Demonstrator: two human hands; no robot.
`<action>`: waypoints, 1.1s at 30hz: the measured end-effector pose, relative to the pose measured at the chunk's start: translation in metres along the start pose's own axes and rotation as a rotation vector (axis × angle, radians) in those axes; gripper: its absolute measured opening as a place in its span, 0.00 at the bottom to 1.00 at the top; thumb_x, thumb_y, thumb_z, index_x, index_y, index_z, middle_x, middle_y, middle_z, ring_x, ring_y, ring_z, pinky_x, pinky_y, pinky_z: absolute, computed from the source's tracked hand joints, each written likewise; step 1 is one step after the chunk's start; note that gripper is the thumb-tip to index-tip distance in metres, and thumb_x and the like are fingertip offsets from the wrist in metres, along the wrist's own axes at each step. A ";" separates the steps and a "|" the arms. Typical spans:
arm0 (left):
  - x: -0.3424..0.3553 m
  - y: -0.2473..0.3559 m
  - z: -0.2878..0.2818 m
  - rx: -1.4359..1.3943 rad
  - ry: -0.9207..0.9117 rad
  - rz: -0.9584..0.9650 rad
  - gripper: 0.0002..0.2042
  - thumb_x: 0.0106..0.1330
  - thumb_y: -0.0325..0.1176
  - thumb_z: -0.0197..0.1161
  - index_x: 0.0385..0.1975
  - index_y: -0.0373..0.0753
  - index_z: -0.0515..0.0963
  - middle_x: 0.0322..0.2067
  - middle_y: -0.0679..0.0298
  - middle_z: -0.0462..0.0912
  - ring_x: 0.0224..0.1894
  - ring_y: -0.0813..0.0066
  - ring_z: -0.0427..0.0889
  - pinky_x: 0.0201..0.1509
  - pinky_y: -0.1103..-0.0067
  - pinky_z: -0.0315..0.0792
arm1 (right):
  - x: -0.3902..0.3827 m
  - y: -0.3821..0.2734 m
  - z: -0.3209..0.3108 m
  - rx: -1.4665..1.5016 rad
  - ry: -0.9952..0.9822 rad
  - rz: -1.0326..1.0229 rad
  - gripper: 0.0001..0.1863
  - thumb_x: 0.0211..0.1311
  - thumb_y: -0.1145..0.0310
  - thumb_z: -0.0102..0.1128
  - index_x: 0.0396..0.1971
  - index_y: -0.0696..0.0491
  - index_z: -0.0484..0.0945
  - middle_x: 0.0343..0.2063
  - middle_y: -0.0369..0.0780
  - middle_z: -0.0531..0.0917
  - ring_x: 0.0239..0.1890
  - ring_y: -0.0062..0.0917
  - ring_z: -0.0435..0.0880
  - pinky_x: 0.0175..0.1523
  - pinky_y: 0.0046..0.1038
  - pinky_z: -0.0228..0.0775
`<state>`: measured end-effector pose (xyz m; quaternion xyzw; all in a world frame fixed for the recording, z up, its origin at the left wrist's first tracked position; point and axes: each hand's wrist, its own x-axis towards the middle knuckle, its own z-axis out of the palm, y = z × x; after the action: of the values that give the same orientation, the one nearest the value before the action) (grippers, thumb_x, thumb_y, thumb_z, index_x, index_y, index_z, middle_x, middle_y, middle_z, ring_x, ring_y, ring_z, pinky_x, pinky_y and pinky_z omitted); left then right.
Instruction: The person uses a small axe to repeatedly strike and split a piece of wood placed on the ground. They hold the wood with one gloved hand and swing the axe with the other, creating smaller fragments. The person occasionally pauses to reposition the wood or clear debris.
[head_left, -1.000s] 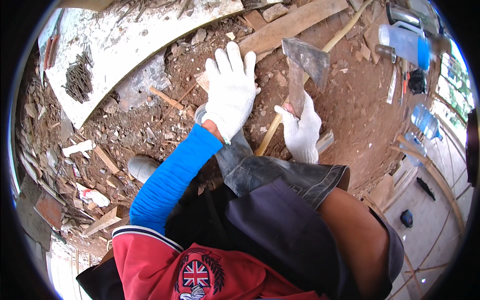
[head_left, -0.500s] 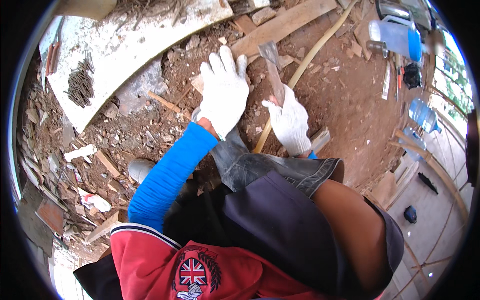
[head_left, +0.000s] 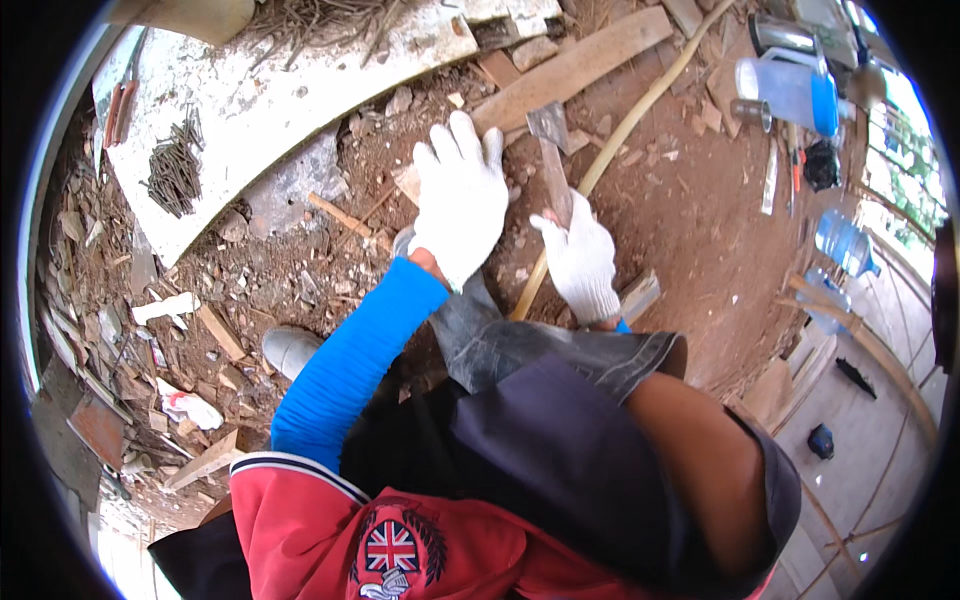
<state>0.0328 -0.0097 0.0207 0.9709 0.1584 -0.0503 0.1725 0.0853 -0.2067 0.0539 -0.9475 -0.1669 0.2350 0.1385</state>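
Note:
My left hand (head_left: 462,205), in a white knit glove, lies with fingers spread over the near end of a wooden board (head_left: 575,65). Whether it presses on the board cannot be seen. In a matching glove, my right hand (head_left: 582,255) is wrapped round the wooden handle of a hatchet (head_left: 555,170). The hatchet's dull metal head points away from me, close to the board's near edge and right of my left fingertips. A blue sleeve (head_left: 355,355) covers my left forearm.
A pale pole (head_left: 640,110) runs across the dirt beside the hatchet. Far left, a white slab (head_left: 250,100) bears a pile of nails (head_left: 175,168). Wood scraps and rubble litter the left. A blue-lidded jug (head_left: 790,95) and a water bottle (head_left: 845,240) lie right.
The hatchet head has turned and now shows more of its flat face. Both hands keep nearly the same places, while the whole view has shifted slightly.

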 end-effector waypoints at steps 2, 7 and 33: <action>-0.004 0.002 0.002 -0.034 -0.017 0.027 0.37 0.76 0.53 0.67 0.77 0.33 0.73 0.73 0.30 0.70 0.70 0.27 0.72 0.71 0.41 0.68 | -0.011 -0.002 -0.008 0.050 0.056 0.037 0.36 0.73 0.50 0.76 0.72 0.54 0.77 0.43 0.53 0.93 0.43 0.51 0.95 0.50 0.47 0.86; -0.003 0.003 0.004 -0.007 0.141 0.028 0.37 0.66 0.55 0.77 0.70 0.39 0.76 0.68 0.38 0.73 0.64 0.42 0.76 0.64 0.51 0.72 | -0.017 -0.026 -0.017 0.104 0.233 -0.012 0.35 0.71 0.54 0.79 0.71 0.54 0.78 0.43 0.53 0.93 0.44 0.50 0.96 0.51 0.47 0.87; 0.005 0.000 0.004 0.074 0.063 -0.013 0.53 0.60 0.62 0.80 0.77 0.30 0.68 0.66 0.41 0.73 0.58 0.50 0.78 0.56 0.56 0.74 | 0.004 -0.028 -0.024 0.270 0.206 -0.097 0.32 0.72 0.60 0.78 0.71 0.55 0.78 0.43 0.49 0.94 0.45 0.40 0.97 0.51 0.37 0.88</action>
<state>0.0368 -0.0096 0.0157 0.9767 0.1681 -0.0267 0.1309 0.0936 -0.1845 0.0826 -0.9303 -0.1641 0.1498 0.2919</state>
